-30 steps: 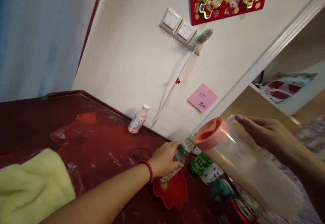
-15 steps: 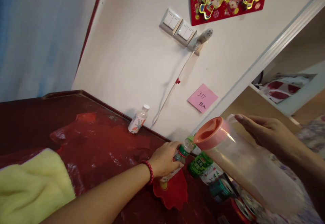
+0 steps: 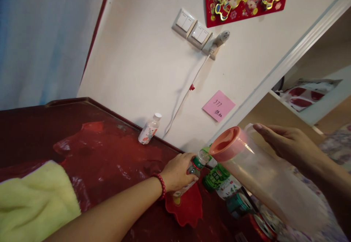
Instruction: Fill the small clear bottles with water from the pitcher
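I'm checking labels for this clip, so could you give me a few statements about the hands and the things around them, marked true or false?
1. The left hand grips a bottle. True.
2. The right hand holds a clear pitcher. True.
3. The pitcher stands upright on its base. False: it is tilted, mouth end toward the bottle.
4. A pink note is stuck on the wall. True.
5. That note is blank. False: it has handwriting, including 377.
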The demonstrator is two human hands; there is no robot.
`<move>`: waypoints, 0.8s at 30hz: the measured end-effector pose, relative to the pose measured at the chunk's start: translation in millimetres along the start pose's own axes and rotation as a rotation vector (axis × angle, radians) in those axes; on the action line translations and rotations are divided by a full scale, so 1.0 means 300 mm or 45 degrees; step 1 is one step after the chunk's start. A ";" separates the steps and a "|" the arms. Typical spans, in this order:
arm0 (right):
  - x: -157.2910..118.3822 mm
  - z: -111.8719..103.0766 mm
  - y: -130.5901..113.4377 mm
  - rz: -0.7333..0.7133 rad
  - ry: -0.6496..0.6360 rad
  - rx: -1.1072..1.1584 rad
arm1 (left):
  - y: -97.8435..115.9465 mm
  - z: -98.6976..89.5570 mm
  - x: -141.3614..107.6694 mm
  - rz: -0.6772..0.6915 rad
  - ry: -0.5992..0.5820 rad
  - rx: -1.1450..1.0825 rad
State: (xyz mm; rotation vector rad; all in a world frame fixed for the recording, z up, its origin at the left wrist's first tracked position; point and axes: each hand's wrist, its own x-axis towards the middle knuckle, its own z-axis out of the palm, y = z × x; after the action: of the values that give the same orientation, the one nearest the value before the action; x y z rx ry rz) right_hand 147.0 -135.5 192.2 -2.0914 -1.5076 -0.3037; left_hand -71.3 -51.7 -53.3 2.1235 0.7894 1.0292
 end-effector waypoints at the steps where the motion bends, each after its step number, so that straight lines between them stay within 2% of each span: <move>1: 0.001 0.001 0.001 -0.003 -0.002 0.000 | -0.001 0.001 0.000 -0.001 0.002 0.002; 16: -0.014 -0.002 -0.024 0.010 0.001 -0.036 | 0.001 0.000 0.002 0.012 0.006 -0.007; 24: -0.053 -0.017 -0.092 0.066 -0.039 -0.024 | -0.003 0.001 0.004 0.007 0.001 -0.010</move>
State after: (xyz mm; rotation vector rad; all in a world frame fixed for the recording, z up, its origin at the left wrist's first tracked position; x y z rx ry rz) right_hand 116.6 -144.8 197.0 -2.1555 -1.4708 -0.2691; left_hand -70.9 -50.4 -53.6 2.1201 0.7786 1.0341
